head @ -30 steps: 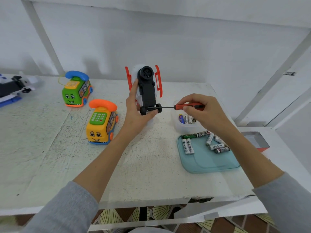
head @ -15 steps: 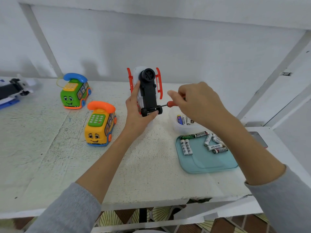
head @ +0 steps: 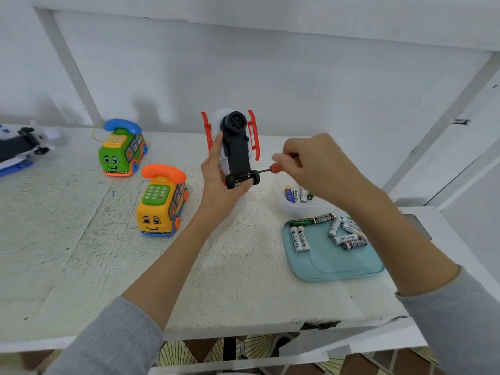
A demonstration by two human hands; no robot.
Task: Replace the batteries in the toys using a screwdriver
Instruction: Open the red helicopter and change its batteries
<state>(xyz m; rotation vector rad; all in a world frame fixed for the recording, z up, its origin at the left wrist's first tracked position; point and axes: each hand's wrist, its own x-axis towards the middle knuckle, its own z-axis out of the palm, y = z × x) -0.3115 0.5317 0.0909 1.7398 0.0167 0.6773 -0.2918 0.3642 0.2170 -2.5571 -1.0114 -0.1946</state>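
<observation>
My left hand grips a white toy with red skids, held upright above the table with its black underside facing me. My right hand holds a red-handled screwdriver, fingers curled round the handle. The metal tip points left into the lower part of the toy's underside, beside its small black wheels. Most of the handle is hidden under my fingers. Several loose batteries lie on a light blue tray to the right.
A yellow phone-bus toy and a green one stand at left on the white table. Another toy lies at the far left edge. A clear tub with batteries sits behind the tray.
My right hand has turned over the screwdriver handle, so the knuckles now face up and cover it. The toy and my left hand have stayed in place.
</observation>
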